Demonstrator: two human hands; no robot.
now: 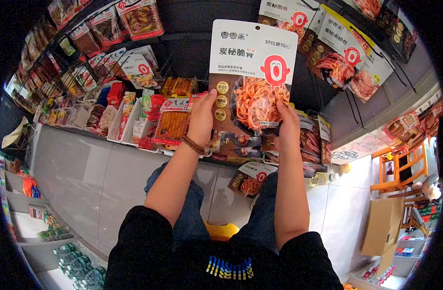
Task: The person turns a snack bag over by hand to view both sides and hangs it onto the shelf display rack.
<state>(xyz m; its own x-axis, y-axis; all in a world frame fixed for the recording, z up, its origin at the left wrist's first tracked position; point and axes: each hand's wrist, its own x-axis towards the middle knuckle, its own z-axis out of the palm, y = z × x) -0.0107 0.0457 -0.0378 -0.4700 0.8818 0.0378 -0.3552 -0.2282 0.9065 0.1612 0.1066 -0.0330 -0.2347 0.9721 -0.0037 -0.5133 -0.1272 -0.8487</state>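
Between my two hands is a snack packet (253, 53), held upright in front of the shelves. Its top is white with a red cartoon mark, and a clear window below shows reddish shredded food. My left hand (201, 114) grips its left edge, a brown bead bracelet on that wrist. On the lower right side, my right hand (288, 124) holds it with the thumb on the front. A similar packet (253, 178) rests on the floor below, between my knees. More packets of this style (344, 48) hang from hooks behind, to the right.
White baskets (129, 121) with packaged snacks line the low shelf. Other packets (139, 19) hang at upper left. A bottle (323, 179) lies on the floor. Orange wooden chairs (402, 166) and a cardboard box (383, 224) stand right; shelved bottles (81, 266) are at lower left.
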